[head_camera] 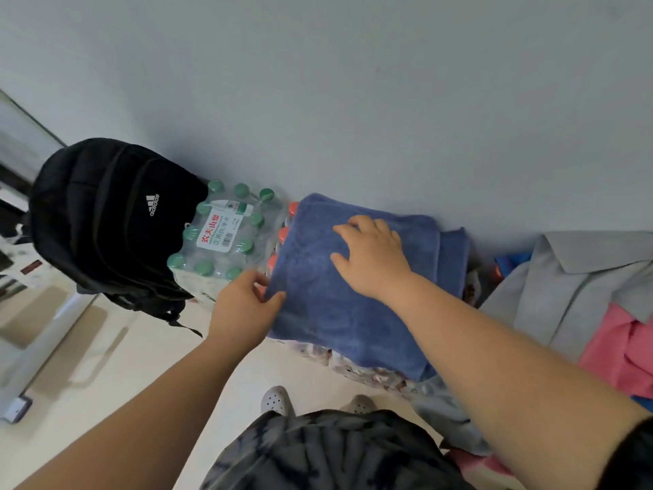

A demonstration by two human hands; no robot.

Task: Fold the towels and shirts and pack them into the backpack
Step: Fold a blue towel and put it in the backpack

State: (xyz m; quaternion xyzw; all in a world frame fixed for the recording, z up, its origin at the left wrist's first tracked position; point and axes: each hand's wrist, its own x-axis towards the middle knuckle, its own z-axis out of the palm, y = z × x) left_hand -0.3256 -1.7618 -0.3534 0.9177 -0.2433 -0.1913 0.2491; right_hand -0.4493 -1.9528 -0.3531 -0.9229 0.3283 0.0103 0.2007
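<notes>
A folded blue towel (pixel 339 313) lies on a pack of red-capped bottles by the wall. My right hand (pixel 371 256) rests flat on its top with fingers spread. My left hand (pixel 243 305) pinches the towel's left edge between thumb and fingers. A black backpack (pixel 106 221) stands to the left, against a pack of green-capped water bottles (pixel 222 235). A grey shirt (pixel 572 288) and a pink garment (pixel 622 351) lie in a heap on the right.
The grey wall (pixel 353 100) runs close behind the towel and bottles. Pale floor (pixel 116 366) spreads at lower left, with a small device (pixel 17 408) lying on it. My feet in grey perforated shoes (pixel 277 399) stand just before the bottle pack.
</notes>
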